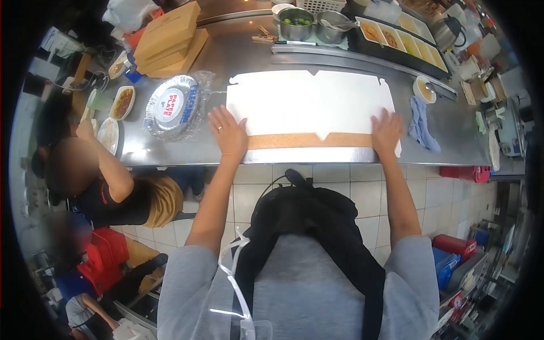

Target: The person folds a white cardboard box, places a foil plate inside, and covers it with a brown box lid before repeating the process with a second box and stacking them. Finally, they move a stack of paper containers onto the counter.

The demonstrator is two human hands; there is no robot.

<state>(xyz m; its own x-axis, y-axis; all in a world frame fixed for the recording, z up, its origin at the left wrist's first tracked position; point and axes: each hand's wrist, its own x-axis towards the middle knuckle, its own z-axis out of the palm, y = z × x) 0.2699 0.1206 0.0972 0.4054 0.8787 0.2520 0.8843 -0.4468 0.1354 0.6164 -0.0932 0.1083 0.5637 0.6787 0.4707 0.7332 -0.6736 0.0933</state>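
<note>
A flat cardboard box blank, white with notched edges, lies on the steel counter in front of me. Along its near side runs a brown strip with a small V-shaped notch in the middle. At the blank's left edge, my left hand rests with its fingers spread, a ring on one of them. My right hand presses on the near right corner, its fingers stretched out too. Neither hand grips anything. Left of my left hand sits a plastic-wrapped pack of paper plates.
Brown cardboard boxes are stacked at the back left. A pot of green limes and a black tray of sauces stand behind. To the right are a small bowl and a blue cloth. Another person sits at left.
</note>
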